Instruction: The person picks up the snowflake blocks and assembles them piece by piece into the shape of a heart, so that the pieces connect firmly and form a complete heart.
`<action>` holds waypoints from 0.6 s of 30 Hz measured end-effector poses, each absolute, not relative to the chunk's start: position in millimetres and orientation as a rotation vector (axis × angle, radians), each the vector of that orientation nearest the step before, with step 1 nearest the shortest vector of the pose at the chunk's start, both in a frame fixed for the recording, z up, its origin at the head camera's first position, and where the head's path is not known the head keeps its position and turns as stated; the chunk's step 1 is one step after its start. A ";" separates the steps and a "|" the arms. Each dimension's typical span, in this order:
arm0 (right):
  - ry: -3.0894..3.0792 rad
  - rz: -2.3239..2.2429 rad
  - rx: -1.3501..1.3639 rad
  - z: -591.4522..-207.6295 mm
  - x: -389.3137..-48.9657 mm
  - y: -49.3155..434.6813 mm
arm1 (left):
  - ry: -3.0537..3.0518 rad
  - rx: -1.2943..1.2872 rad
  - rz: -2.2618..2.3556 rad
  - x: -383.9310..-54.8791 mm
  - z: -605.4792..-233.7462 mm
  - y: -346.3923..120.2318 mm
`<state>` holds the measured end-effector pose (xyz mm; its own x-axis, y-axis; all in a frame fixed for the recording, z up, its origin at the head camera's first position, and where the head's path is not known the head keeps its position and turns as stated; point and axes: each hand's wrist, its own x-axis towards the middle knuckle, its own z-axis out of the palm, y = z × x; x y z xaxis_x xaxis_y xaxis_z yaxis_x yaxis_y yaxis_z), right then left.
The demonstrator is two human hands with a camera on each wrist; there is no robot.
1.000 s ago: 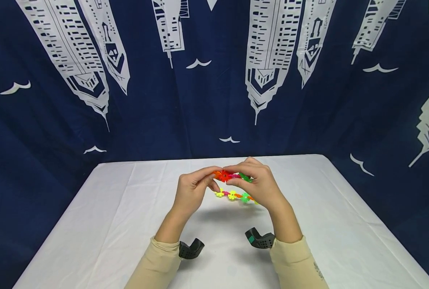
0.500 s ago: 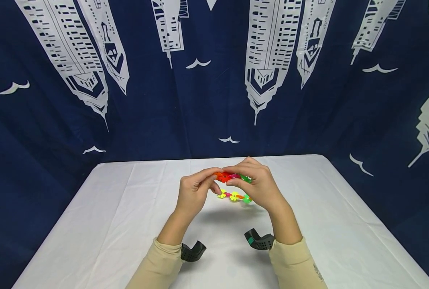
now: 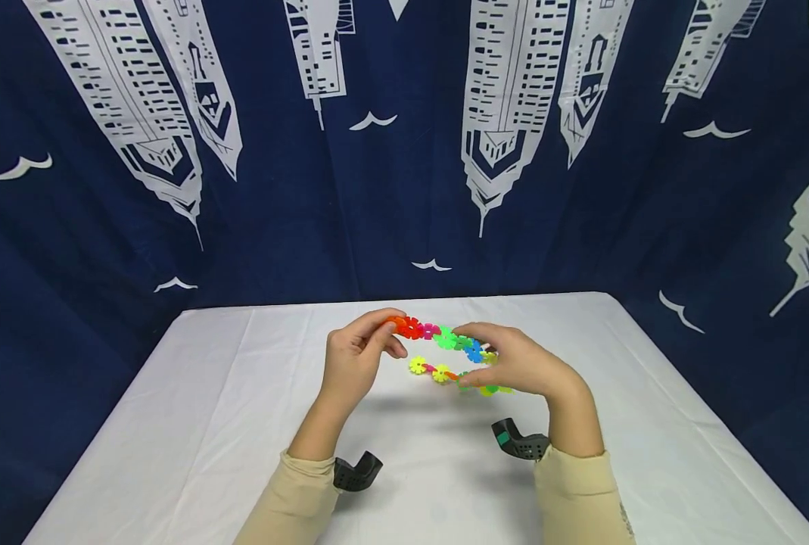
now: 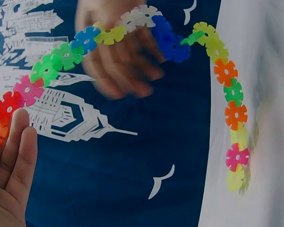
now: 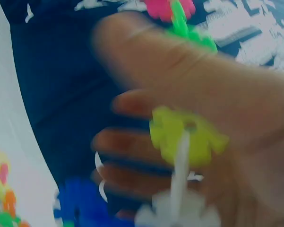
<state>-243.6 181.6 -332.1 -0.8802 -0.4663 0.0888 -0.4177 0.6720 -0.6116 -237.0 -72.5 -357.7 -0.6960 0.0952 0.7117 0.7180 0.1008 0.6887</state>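
Observation:
A chain of notched plastic flower discs (image 3: 447, 337) in many colours stretches between my hands in the head view. My left hand (image 3: 353, 363) pinches its orange end disc (image 4: 1, 130) between thumb and fingers. In the left wrist view the chain arches past red, pink, green, blue, yellow and white discs, then bends down to a pale yellow end disc (image 4: 235, 178). My right hand (image 3: 523, 362) is beside the chain with thumb and fingers spread apart. In the right wrist view a yellow disc (image 5: 170, 137) crosses in front of its palm, and the fingers look blurred.
A white cloth covers the table (image 3: 241, 424), and the lower stretch of chain hangs over or lies on it. Behind stands a navy curtain (image 3: 390, 204) with white building prints. Each wrist wears a black camera mount (image 3: 358, 472).
My right hand has let go of the chain near the red and pink discs and moved right, its fingers spreading. More discs now show. The left hand has shifted slightly left, still pinching the orange end.

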 end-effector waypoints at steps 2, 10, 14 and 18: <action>2.779 -0.897 -0.643 -335.2 -246.1 190.4 | -1.890 -0.779 -1.629 -237.2 -356.5 -73.8; 2.822 -0.956 -0.637 -342.6 -253.0 209.0 | -1.875 -0.709 -1.652 -236.8 -348.6 -81.3; 2.913 -1.205 -0.627 -344.4 -256.6 208.8 | -1.849 -0.628 -1.749 -235.3 -345.1 -88.9; 3.021 -1.456 -0.575 -344.3 -263.3 202.9 | -1.818 -0.551 -1.931 -234.1 -339.2 -99.6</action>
<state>-263.3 202.9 -344.3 -0.9100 -0.1848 0.3710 -0.4054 0.5839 -0.7034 -234.1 -99.6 -339.2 -0.8287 -0.0384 0.5583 0.5596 -0.0486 0.8273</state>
